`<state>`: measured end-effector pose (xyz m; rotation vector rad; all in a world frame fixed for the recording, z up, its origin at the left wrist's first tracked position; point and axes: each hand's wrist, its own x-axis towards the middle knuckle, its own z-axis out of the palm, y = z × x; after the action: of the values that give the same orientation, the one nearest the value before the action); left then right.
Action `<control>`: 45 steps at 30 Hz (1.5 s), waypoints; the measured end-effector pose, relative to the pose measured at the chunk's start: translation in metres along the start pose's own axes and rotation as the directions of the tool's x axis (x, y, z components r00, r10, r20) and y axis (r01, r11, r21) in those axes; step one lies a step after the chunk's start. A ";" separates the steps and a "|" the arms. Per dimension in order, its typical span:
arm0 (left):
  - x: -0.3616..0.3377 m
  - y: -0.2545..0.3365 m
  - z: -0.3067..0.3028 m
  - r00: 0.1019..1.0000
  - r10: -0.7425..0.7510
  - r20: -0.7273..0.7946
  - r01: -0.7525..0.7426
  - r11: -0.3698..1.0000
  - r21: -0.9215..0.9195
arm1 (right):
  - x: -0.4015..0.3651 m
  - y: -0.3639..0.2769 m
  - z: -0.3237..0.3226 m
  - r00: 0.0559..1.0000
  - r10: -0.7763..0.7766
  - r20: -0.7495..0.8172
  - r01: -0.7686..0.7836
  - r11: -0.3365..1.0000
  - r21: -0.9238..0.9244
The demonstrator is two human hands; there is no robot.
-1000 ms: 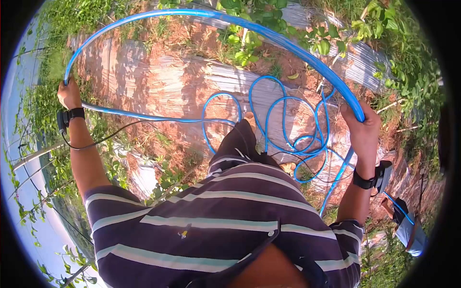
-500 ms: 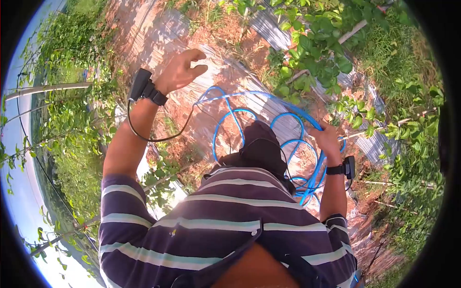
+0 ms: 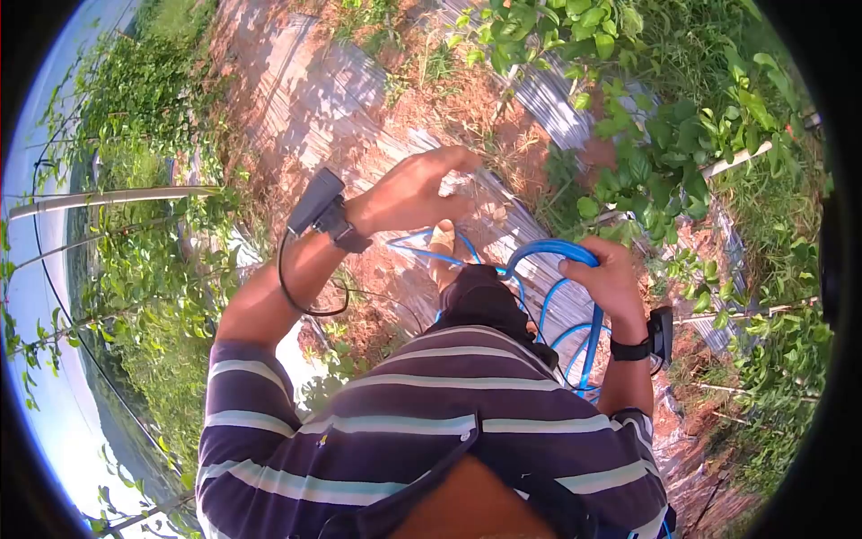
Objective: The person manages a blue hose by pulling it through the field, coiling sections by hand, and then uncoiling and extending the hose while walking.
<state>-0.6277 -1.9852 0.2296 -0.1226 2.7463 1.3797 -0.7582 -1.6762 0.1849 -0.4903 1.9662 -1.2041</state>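
My right hand [image 3: 612, 277] is closed around several strands of blue hose [image 3: 549, 248], which bend out of the fist in an arc toward the middle. More of the hose hangs from this hand in loops beside my leg. My left hand [image 3: 417, 193] is stretched out in front of my body, thumb and fingers apart, with nothing seen between them. Just below it, a thin loop of the hose passes around my foot [image 3: 442, 241]. Each wrist wears a black strapped device; a black cable runs from the left device [image 3: 318, 203].
Strips of silvery plastic sheet [image 3: 552, 103] cover parts of the reddish soil. Leafy plants [image 3: 660, 148] grow close on the right, with thin poles among them. On the left, climbing vines [image 3: 148, 278] hang about a pole [image 3: 112, 199] and wires.
My left hand has moved right and closer to my body. My right hand has turned, and the hose now arcs up from it in a tighter bundle. My foot has come into view.
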 end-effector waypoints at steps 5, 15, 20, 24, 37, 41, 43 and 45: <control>0.084 -0.043 -0.002 0.909 0.402 0.111 -0.384 0.910 -0.157 | 0.082 -0.108 0.067 0.980 -0.133 -0.145 0.124 0.990 -0.069; 0.161 -0.111 -0.300 0.874 0.361 -0.325 -0.239 0.902 0.360 | 0.225 -0.165 0.187 0.895 -0.328 -0.302 0.227 0.918 -0.325; 0.240 -0.282 -0.517 0.926 0.203 -0.318 -0.197 0.979 0.050 | 0.150 0.030 0.218 0.514 0.291 -0.807 -0.656 0.739 -0.151; 0.264 -0.506 -0.651 0.939 0.060 -0.338 0.209 0.682 0.701 | 0.132 0.012 0.261 0.167 0.326 -0.931 -0.688 0.715 0.127; 0.156 -0.318 -0.460 0.729 0.327 0.602 -0.363 0.929 -0.065 | 0.398 -0.392 0.420 0.481 -0.627 -0.613 0.107 0.736 -0.668; 0.150 -0.310 -0.565 0.864 0.442 0.240 -0.489 0.851 0.194 | 0.416 -0.378 0.441 0.688 -0.491 -0.534 0.311 0.864 -0.395; 0.187 -0.368 -0.660 0.884 0.465 -0.046 -0.451 0.874 0.180 | 0.410 -0.333 0.467 0.829 -0.348 -0.439 0.249 0.931 -0.267; 0.228 -0.469 -0.829 0.751 0.657 0.072 -0.476 0.463 0.748 | 0.412 -0.230 0.508 0.850 -0.101 -0.517 -0.107 0.928 -0.357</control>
<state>-0.8265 -2.9395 0.3281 0.8238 3.4615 0.1190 -0.6428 -2.3527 0.0845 -0.3614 2.7024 -1.0299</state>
